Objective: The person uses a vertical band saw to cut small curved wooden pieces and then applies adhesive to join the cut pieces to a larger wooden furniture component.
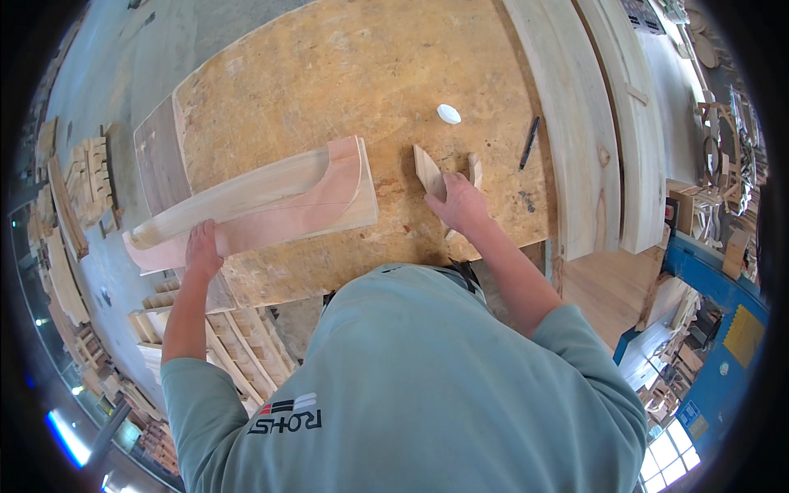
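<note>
On the workbench [370, 74], toward the left, lies a long pale board [238, 193]. A thin pinkish template [279, 212] with a curved, upswept end rests along it. My left hand [203, 248] lies on the template's near edge, fingers stretched out over it. To the right, my right hand [462, 204] is closed around a short wooden piece with a pointed end [426, 169]. A second small wooden piece [475, 168] shows beside that hand, partly covered by it. My palm hides how the two pieces meet.
A white oval object [449, 114] and a dark pen [530, 144] lie on the bench. Long thick planks [575, 115] run along its right side. Slatted wooden parts [246, 345] stand below left. A blue machine frame [715, 287] is at right.
</note>
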Motion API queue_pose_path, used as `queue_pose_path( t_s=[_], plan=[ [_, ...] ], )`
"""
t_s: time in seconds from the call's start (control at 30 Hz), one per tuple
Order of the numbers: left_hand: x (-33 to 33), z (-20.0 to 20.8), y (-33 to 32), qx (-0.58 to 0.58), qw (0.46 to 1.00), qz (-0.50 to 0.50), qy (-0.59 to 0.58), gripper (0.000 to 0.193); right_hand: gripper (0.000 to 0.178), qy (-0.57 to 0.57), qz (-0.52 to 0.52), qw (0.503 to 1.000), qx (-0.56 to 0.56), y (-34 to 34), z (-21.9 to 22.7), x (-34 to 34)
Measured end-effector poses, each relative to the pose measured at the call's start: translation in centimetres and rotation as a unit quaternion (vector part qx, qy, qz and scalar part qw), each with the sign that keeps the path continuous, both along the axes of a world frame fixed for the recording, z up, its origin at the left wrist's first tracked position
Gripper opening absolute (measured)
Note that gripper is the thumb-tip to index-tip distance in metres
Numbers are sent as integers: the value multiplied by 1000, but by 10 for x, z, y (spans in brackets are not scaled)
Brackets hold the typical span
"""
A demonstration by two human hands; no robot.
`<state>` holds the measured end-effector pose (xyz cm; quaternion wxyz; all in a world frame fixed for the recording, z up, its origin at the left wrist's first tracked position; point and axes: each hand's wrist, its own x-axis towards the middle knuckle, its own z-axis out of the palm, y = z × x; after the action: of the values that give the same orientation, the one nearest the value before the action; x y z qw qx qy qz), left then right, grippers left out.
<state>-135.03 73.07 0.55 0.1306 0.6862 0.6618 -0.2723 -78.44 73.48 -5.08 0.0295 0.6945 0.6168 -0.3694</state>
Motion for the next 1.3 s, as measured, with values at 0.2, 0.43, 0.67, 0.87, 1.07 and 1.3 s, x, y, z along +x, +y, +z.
queue_pose_path(
  t_s=[0.2, 0.43, 0.67, 0.87, 1.07, 1.3],
  plan=[
    [2, -1, 0, -12, 1000, 13, 17, 92, 51, 31, -63, 996, 53, 0, -4, -9],
    [0, -2, 0, 10, 1000, -19, 2, 90, 33, -10, 225, 922, 314, 30, 11, -7],
    [-2, -4, -1, 9, 1000, -8, 11, 87, 27, -108, 347, 924, 117, 48, 21, -11],
    [3, -1, -1, 15, 1000, -15, 2, 86, 57, 136, -93, 986, 12, 40, 33, -7],
    [-5, -6, -3, 15, 1000, -16, 8, 87, 69, 210, -138, 968, -12, 94, 21, -66],
    [-1, -5, -2, 18, 1000, -17, 5, 87, 68, 246, -118, 962, -14, 102, -10, -84]
  ],
)
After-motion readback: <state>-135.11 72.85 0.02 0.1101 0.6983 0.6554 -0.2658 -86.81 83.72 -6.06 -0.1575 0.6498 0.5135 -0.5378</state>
